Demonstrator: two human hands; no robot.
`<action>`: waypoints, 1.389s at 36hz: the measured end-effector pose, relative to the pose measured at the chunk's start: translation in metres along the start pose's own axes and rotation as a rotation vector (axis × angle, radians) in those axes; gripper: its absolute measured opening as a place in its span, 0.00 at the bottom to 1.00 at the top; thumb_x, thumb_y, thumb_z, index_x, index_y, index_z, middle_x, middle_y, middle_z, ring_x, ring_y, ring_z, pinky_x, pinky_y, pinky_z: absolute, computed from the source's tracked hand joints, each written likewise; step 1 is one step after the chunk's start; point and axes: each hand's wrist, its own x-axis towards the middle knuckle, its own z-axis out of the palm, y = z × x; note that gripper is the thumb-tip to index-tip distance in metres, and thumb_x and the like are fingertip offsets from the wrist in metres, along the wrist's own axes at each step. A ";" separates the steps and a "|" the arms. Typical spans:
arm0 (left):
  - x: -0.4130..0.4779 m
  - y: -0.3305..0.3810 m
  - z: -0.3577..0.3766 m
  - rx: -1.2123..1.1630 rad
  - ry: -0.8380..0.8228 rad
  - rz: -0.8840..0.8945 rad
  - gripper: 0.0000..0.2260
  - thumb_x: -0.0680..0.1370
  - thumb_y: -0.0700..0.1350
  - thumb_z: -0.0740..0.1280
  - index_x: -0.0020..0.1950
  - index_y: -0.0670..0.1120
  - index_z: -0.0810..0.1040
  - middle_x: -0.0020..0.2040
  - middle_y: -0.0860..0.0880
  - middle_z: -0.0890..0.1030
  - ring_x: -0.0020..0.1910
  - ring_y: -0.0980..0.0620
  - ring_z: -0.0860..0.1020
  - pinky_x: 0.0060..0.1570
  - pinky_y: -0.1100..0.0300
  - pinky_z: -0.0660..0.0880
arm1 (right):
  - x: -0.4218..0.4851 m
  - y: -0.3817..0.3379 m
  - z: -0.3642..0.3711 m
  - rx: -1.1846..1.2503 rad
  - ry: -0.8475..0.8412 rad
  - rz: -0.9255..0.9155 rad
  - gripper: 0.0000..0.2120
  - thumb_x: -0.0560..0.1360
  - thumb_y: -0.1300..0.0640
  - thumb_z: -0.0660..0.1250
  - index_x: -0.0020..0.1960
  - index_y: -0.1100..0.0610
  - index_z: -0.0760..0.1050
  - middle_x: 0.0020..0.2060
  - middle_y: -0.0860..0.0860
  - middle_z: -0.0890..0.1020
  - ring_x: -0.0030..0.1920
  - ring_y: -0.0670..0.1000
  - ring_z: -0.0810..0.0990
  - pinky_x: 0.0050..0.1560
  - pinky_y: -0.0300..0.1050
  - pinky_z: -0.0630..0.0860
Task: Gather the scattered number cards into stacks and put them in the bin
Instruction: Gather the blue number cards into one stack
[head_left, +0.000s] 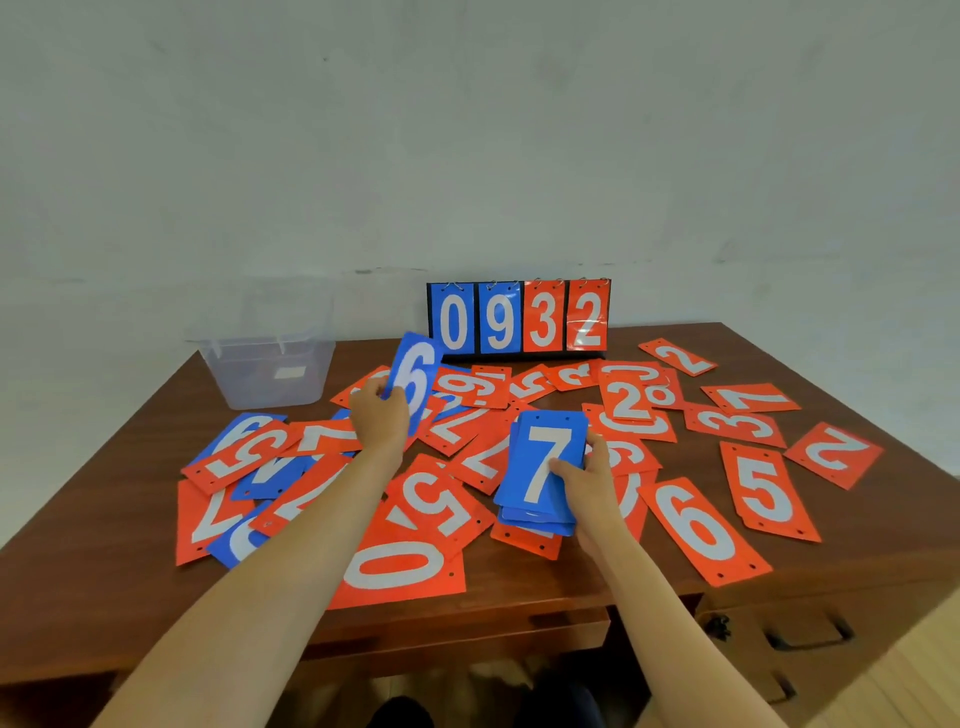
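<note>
The left hand (378, 410) pinches a blue 6 card (415, 382) lifted above the table's (857, 561) middle; the right hand (589, 475) grips a stack of blue cards (543, 470) topped by a 7. Red and blue cards (701, 530) lie scattered, overlapping, around both. A clear bin (270, 364) stands at the far left corner, its contents unclear, beside a scoreboard (519, 319).

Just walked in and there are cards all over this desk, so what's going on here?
A person is gathering number cards. Their right hand holds a stack of blue cards with a 7 on top, and their left hand lifts a blue 6 card. Many red and blue cards lie scattered on the wooden table. The clear bin sits at the far left, apparently without cards.
</note>
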 end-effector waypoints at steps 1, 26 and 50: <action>0.000 0.002 -0.002 0.020 0.031 0.052 0.11 0.79 0.41 0.62 0.59 0.39 0.76 0.58 0.43 0.76 0.55 0.46 0.77 0.44 0.59 0.74 | -0.001 -0.001 0.000 -0.002 0.001 0.001 0.23 0.78 0.64 0.62 0.70 0.53 0.60 0.62 0.54 0.74 0.55 0.56 0.79 0.36 0.41 0.77; -0.017 -0.014 -0.006 0.159 -0.643 0.641 0.09 0.76 0.35 0.66 0.50 0.45 0.82 0.50 0.54 0.80 0.54 0.61 0.77 0.55 0.71 0.74 | 0.023 -0.018 0.018 0.106 -0.098 0.139 0.14 0.82 0.58 0.56 0.67 0.52 0.65 0.51 0.53 0.79 0.43 0.54 0.82 0.37 0.49 0.79; 0.046 -0.064 0.004 0.960 -0.587 0.485 0.17 0.81 0.54 0.55 0.64 0.49 0.75 0.59 0.49 0.80 0.61 0.50 0.73 0.69 0.51 0.61 | 0.089 -0.003 0.067 -0.028 -0.122 0.175 0.23 0.77 0.63 0.64 0.69 0.52 0.62 0.58 0.54 0.77 0.44 0.51 0.81 0.34 0.43 0.79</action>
